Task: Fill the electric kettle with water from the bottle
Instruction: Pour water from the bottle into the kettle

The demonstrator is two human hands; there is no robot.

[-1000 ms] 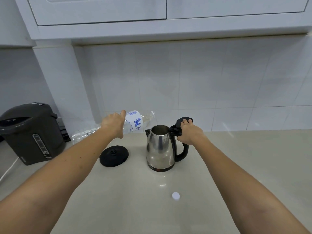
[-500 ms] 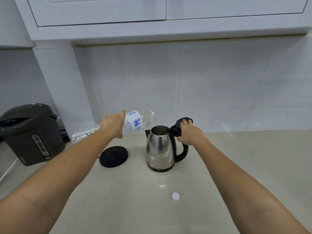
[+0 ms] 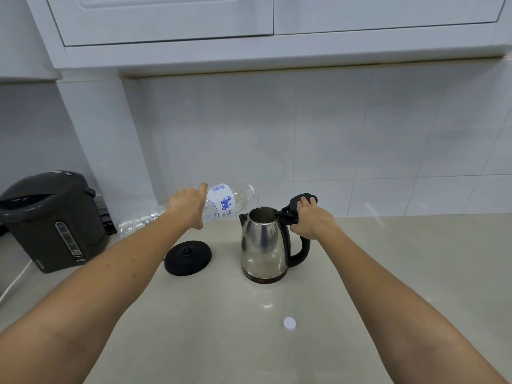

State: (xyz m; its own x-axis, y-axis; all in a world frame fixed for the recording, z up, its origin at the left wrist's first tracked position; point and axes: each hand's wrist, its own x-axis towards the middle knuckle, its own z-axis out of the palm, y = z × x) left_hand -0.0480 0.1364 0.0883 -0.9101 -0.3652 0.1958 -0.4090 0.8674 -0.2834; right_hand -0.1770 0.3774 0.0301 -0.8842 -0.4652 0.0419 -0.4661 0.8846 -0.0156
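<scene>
A steel electric kettle (image 3: 263,245) with a black handle stands on the pale counter (image 3: 249,342), its lid raised. My right hand (image 3: 309,218) grips the top of the handle and holds the lid (image 3: 300,199) open. My left hand (image 3: 188,205) grips a clear plastic water bottle (image 3: 225,203) with a white and blue label. The bottle lies almost level, its mouth over the kettle's opening. A thin stream of water runs from it into the kettle.
The kettle's black round base (image 3: 188,257) lies on the counter left of the kettle. A white bottle cap (image 3: 289,323) sits nearer to me. A dark grey water boiler (image 3: 52,220) stands at the far left. Wall cupboards (image 3: 249,20) hang overhead.
The hands, bottle and kettle keep the same positions. Water keeps running from the bottle into the kettle.
</scene>
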